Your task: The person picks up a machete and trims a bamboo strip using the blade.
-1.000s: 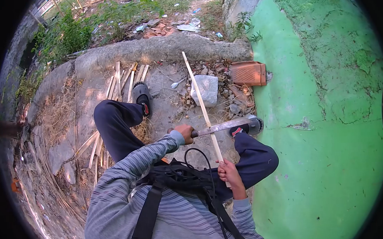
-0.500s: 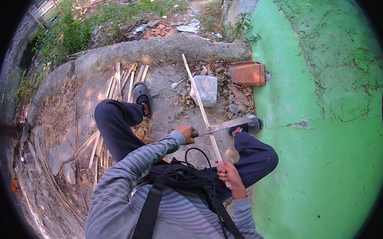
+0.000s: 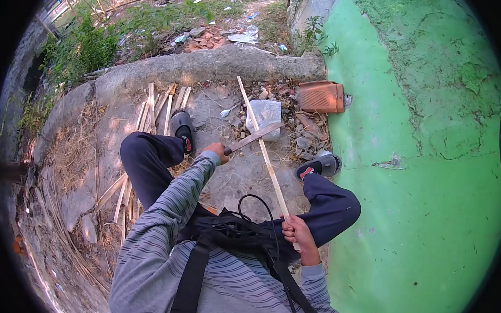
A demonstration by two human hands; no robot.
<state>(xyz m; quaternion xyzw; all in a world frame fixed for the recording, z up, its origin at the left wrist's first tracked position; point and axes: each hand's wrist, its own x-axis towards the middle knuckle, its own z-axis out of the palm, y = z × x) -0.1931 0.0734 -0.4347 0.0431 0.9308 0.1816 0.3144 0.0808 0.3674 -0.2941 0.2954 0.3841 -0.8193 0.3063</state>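
Note:
My left hand (image 3: 218, 152) is closed round the dark handle of a machete (image 3: 247, 141). The blade points to the right and lies across a long bamboo strip (image 3: 269, 167), at about the level of the white stone block (image 3: 265, 118). My right hand (image 3: 298, 233) grips the near end of that strip above my right thigh. From there the strip slants away from me, its far end passing over the left part of the block. Whether the blade cuts into the strip or only touches it, I cannot tell.
More strips (image 3: 152, 110) lie beyond my left foot, and others (image 3: 121, 197) are left of my left leg. A terracotta block (image 3: 321, 97) sits against the green wall (image 3: 418, 222) on the right. A low concrete kerb (image 3: 203, 65) runs across ahead. Rubble surrounds the stone block.
My left hand has moved the machete away from me along the strip, from near my right foot up to the stone block. My right hand keeps its hold at the near end.

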